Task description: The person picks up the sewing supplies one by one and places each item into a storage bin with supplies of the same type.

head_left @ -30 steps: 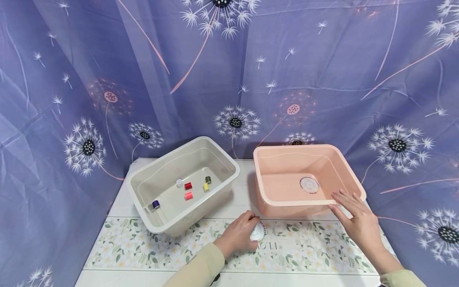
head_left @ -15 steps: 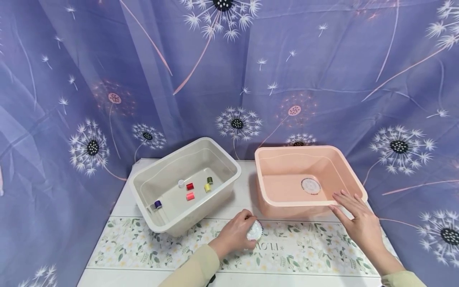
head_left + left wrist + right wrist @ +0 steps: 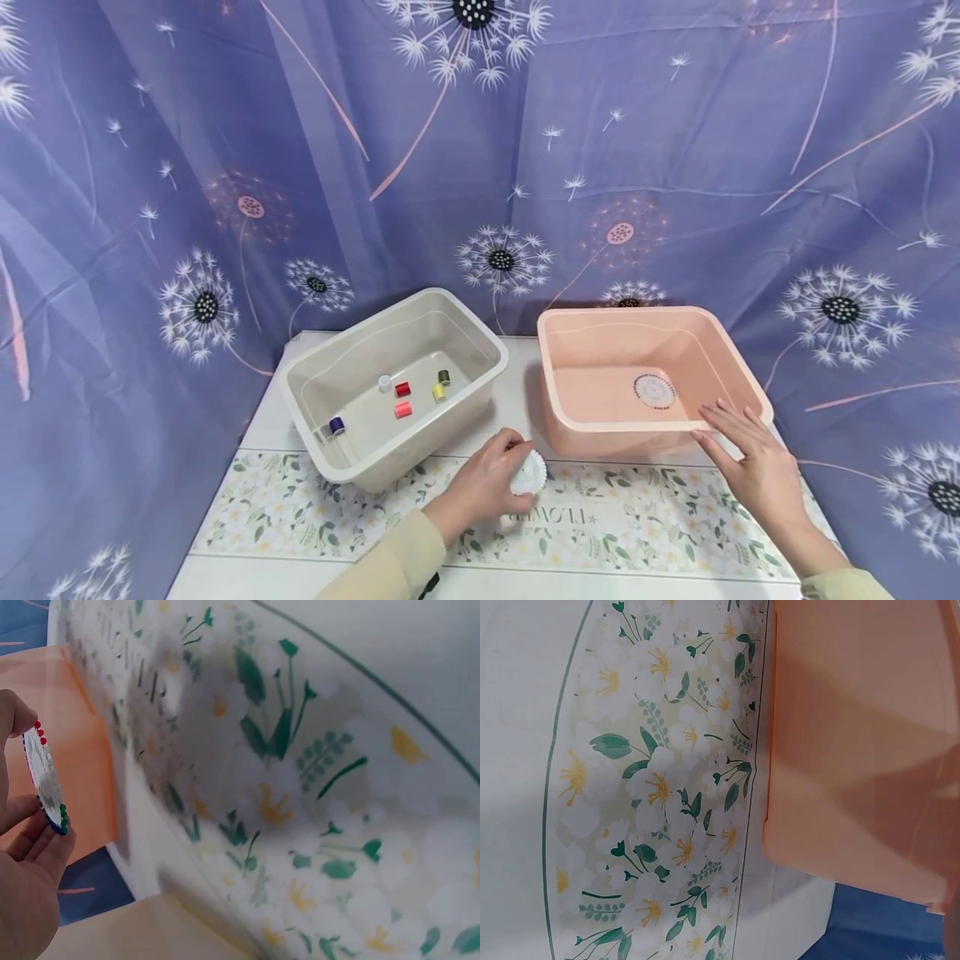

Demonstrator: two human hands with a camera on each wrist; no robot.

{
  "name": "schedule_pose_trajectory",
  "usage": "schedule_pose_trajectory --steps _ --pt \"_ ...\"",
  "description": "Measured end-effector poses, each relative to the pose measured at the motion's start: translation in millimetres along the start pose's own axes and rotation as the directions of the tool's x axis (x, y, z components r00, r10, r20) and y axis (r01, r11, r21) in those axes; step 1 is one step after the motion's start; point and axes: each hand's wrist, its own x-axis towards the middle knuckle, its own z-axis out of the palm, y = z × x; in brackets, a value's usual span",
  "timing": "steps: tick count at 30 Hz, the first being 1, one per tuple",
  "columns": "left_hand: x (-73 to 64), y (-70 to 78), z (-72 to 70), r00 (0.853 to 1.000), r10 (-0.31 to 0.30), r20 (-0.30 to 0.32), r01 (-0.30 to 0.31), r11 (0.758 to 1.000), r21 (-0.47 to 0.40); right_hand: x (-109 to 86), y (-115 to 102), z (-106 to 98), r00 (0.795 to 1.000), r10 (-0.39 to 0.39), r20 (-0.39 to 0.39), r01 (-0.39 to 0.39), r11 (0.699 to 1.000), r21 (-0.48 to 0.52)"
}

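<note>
In the head view, my left hand pinches a round wheel of ball-head sewing pins by its edge, thumb on one side and fingers on the other. The left wrist view shows the pin wheel edge-on, apart from the table, with red, white, green and blue heads round its rim. My right hand rests with extended fingers on the near right rim of a pink basin. A second pin wheel lies flat on that basin's floor.
To the left a grey basin stands at an angle, holding several thread spools, among them a purple spool and a red spool. A flowered strip runs across the white table. Behind hangs a blue dandelion curtain.
My left hand has drawn slightly to the left with the pin wheel, whose face has turned more toward the head camera. The right hand stays on the rim. The head view has shifted a little.
</note>
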Motion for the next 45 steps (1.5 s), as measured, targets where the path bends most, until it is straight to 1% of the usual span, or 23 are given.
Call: schedule_pose_trajectory --steps 6,12,16,22,26,29,32,34,39,42,45 --pt "1.6 1.9 -14.9 0.998 0.033 -0.055 -0.033 0.999 0.007 -1.9 1.2 -0.1 1.0 0.011 -0.003 -0.011 1.0 0.0" --pt "5.4 4.9 -31.8 0.998 0.024 -0.063 -0.023 1.0 0.012 -2.2 2.1 0.5 1.0 0.001 -0.008 -0.001 1.0 -0.001" --pt "10.4 6.0 -44.1 0.995 0.031 -0.095 -0.03 1.0 0.004 -2.0 1.8 0.6 1.0 -0.004 -0.013 0.004 1.0 0.005" --pt "19.1 8.2 -61.1 0.992 0.015 -0.125 -0.015 1.0 0.003 -1.0 2.1 0.6 1.0 -0.018 -0.019 0.018 1.0 0.002" --pt "26.1 10.2 -70.6 0.983 0.044 -0.177 -0.043 0.999 0.01 -0.8 2.3 0.2 1.0 -0.019 -0.022 0.019 1.0 0.001" --pt "31.5 12.5 -77.9 0.976 0.059 -0.209 -0.062 0.998 -0.005 -0.8 2.3 -0.1 1.0 -0.018 -0.023 0.018 1.0 -0.001" --pt "36.8 15.4 -86.0 0.972 0.061 -0.227 -0.07 0.997 -0.03 -0.6 2.1 0.2 1.0 -0.019 -0.023 0.019 1.0 -0.005" --pt "40.7 17.1 -91.4 0.969 0.061 -0.239 -0.071 0.997 -0.032 -0.2 1.7 0.4 1.0 -0.02 -0.024 0.02 1.0 -0.004" --pt "50.2 22.4 -104.0 0.966 0.051 -0.252 -0.056 0.998 -0.015 0.9 0.3 0.4 0.999 -0.02 -0.027 0.021 1.0 0.002" --pt "56.5 25.2 -110.0 0.966 0.053 -0.254 -0.06 0.998 -0.02 1.5 -0.6 0.6 0.999 -0.021 -0.028 0.021 1.0 0.003" --pt "63.2 27.7 -114.2 0.968 0.054 -0.244 -0.061 0.998 -0.021 2.0 -1.5 1.2 0.999 -0.024 -0.029 0.024 1.0 0.004"
